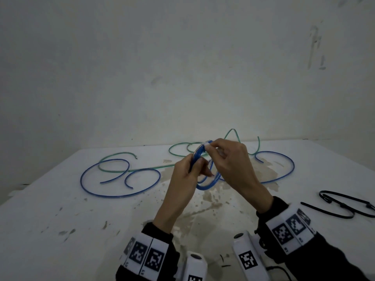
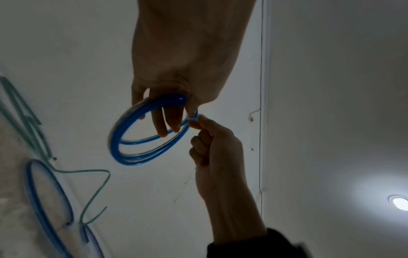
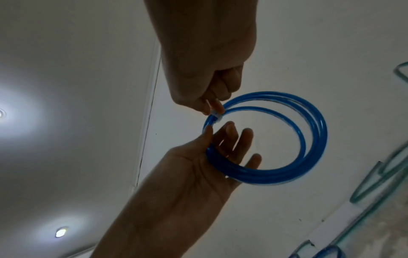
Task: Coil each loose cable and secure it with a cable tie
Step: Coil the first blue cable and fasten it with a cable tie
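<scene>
A blue cable wound into a small coil (image 1: 206, 186) hangs above the white table (image 1: 60, 209) between both hands. My left hand (image 1: 195, 165) grips the coil's left side, thumb on the outside and fingers through the ring. My right hand (image 1: 211, 146) pinches a small white cable tie (image 1: 207, 143) that wraps the coil's top strands. In the left wrist view the coil (image 2: 123, 139) sits under the left hand (image 2: 183, 106), and the right hand (image 2: 197, 122) pinches the tie (image 2: 194, 119). The right wrist view has the right hand (image 3: 213, 109) on the tie (image 3: 215, 116), the coil (image 3: 318, 131) and the left hand (image 3: 220, 137).
A loose blue cable (image 1: 113, 196) loops on the table at left, and another blue cable (image 1: 293, 165) curves at right. A green cable (image 1: 142, 169) trails across the back. Black cable ties (image 1: 326, 199) lie at the right edge. The table's middle is stained.
</scene>
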